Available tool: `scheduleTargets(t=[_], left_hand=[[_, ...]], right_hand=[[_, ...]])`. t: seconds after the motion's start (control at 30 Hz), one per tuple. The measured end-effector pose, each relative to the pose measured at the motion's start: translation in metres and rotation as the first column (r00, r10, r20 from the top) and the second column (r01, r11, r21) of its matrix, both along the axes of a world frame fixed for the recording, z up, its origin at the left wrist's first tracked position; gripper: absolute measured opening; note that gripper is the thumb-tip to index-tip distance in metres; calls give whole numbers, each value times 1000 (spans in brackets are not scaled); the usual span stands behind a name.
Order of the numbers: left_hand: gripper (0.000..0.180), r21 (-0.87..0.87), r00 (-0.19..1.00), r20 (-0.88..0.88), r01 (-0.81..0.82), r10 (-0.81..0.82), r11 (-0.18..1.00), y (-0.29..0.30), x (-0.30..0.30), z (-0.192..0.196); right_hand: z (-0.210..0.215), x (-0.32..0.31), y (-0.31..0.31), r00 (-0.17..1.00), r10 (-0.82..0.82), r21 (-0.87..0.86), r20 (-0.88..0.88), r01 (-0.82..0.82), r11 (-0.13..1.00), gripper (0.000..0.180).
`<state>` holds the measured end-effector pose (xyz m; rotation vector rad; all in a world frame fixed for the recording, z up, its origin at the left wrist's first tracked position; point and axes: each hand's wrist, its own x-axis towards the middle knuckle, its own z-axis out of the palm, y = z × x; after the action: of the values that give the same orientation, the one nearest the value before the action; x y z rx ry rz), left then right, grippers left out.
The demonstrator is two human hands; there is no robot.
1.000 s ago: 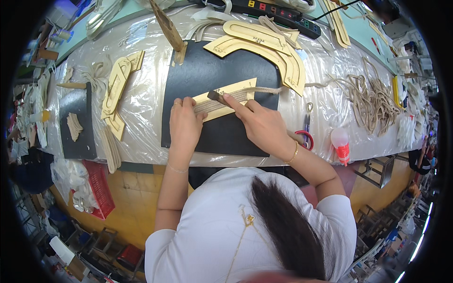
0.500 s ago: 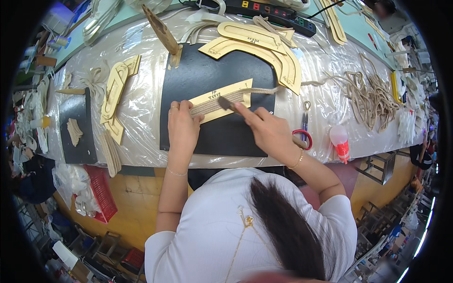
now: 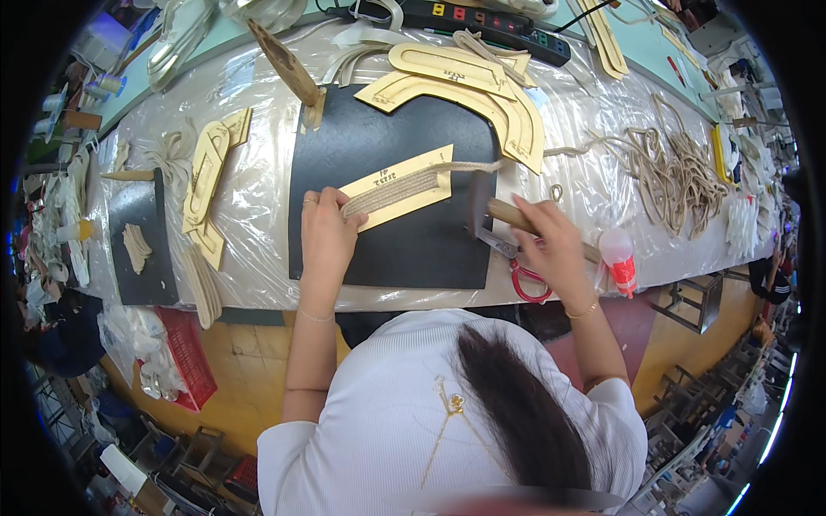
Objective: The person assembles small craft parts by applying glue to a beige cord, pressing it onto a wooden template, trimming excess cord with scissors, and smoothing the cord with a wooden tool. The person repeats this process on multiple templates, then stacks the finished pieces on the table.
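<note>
Left hand [image 3: 334, 232]: laid over the template's left end, thumb and fingers down; whether clamped or only pressing, cannot tell.
Template [image 3: 428, 161]: pale, slanted, on the mat [image 3: 404, 262], right end nearer the rear edge; cord [image 3: 400, 192] in close rows along its middle, a tail running past the mat's right edge toward the cord heap [image 3: 680, 185] near the bench's [image 3: 258, 284] right end.
Right hand [image 3: 551, 245]: closed round the hammer [image 3: 516, 216], at the mat's right edge; scissors [image 3: 527, 279], red-handled, just below, toward the front edge; contact with the fingers, cannot tell.
Room: bare black mat from template to front edge; curved templates [image 3: 452, 73] over the rear right corner; wooden spike [image 3: 284, 64] at the rear left corner.
Containers: bottle [image 3: 617, 249], translucent and red, near the bench's front edge, right of the right hand, contents unclear; crate [image 3: 189, 361], red, off the bench's front left corner, holding clear bags [image 3: 142, 331] of whitish stuff.
</note>
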<state>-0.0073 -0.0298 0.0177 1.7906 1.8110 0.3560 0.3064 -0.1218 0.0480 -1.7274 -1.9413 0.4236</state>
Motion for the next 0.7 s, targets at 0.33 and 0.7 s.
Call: scheduleTargets(t=[0.33,0.7], left_hand=[[31,-43,997,56,51,-49,998,11,9,-1],[17,-401,737,652,140,175,905,24,-47,3]], right_hand=[[-4,63,-3,901,-186,77,393,169,983,33],[-4,26,-61,933,65,-364,354,74,928,50]])
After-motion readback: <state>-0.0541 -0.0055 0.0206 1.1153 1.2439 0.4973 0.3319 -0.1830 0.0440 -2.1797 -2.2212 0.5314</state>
